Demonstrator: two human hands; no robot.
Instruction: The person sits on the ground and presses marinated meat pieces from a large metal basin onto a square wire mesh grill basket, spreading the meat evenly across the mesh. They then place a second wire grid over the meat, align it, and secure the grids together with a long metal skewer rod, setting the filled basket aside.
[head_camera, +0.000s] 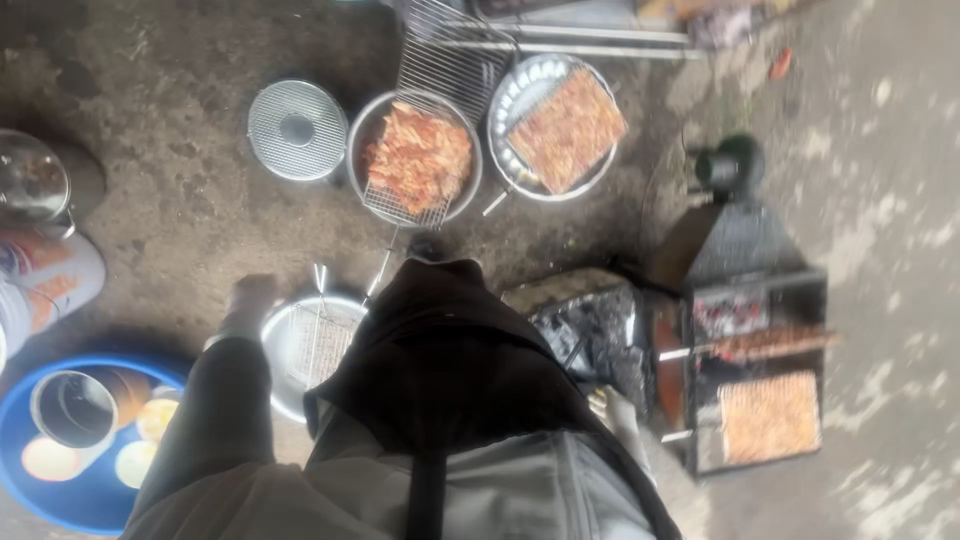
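Rough grey concrete floor (200, 220) carries everything. My left hand (250, 300) hangs just over the rim of a round shiny metal basin (285, 345), in which a wire grill rack (322, 340) lies; the picture is blurred, so I cannot tell how far its fingers are open or whether they touch anything. My right hand (610, 408) is low beside a black charcoal grill box (755, 350), its fingers mostly hidden. Further ahead stands a round pan with orange grilled meat (418, 155).
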